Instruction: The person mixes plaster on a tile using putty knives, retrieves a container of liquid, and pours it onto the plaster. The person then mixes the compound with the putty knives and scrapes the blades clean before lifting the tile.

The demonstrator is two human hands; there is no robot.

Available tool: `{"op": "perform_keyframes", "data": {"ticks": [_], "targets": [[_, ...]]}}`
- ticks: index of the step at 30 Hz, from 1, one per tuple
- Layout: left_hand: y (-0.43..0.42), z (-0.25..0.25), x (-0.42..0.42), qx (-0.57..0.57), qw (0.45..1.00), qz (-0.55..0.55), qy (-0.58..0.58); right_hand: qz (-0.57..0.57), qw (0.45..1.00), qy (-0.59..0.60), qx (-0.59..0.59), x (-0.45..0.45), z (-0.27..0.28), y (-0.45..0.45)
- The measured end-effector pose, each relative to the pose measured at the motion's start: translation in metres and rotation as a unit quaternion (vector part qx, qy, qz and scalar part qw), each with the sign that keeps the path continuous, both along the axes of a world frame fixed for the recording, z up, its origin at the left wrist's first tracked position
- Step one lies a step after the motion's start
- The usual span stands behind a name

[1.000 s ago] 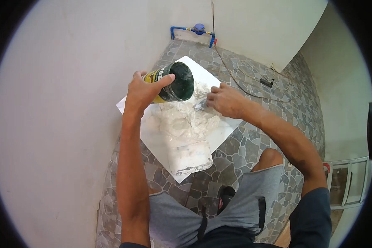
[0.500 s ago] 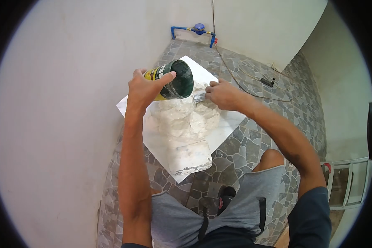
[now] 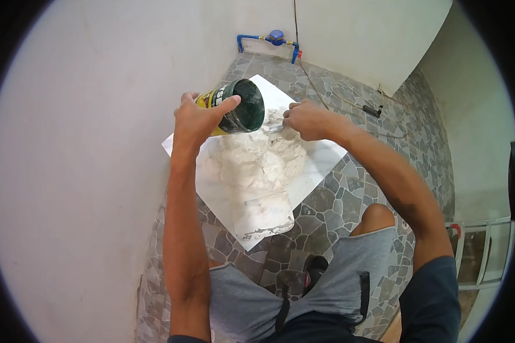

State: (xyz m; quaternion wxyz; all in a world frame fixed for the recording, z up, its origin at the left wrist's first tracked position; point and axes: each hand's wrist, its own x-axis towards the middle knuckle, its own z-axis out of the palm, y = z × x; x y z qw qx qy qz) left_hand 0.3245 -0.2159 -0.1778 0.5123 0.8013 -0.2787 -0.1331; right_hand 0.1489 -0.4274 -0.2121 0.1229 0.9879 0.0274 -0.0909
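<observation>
Gripping a green-and-yellow can (image 3: 248,110) in the left hand (image 3: 195,121), thumb over the rim, at eleven o'clock of the white paste (image 3: 263,160), with the mouth tipped towards three o'clock and pale smears inside. Grasping a small grey tool (image 3: 276,128) in the right hand (image 3: 310,119), at one o'clock of the paste; cannot tell its shape behind the fingers. Find the paste heaped mid-way on a white board (image 3: 319,162), above the stone-patterned floor (image 3: 320,211), and a flat white piece (image 3: 263,214) at the paste's six o'clock. Judging by the pose, working the tool at the paste's twelve-o'clock side, close to the can's mouth. Seems to call next for holding the can steady and guiding the tool firmly through thick paste.
</observation>
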Motion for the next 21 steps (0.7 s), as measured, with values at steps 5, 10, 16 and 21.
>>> {"op": "perform_keyframes", "data": {"ticks": [5, 10, 16, 21], "targets": [[-0.009, -0.002, -0.004, 0.060, 0.997, 0.019, -0.036, -0.034, 0.999, -0.024, -0.009, -0.022, 0.020, 0.012], [-0.017, -0.006, -0.010, 0.092, 0.994, 0.012, -0.058, -0.009, 0.999, 0.001, 0.034, -0.039, 0.017, 0.022], [-0.019, -0.003, -0.016, 0.100, 0.993, 0.005, -0.064, -0.013, 0.999, 0.040, 0.030, -0.055, 0.011, 0.042], [-0.022, -0.001, -0.025, 0.099, 0.992, 0.001, -0.083, -0.001, 0.999, -0.012, 0.038, -0.069, 0.013, 0.044]]}}
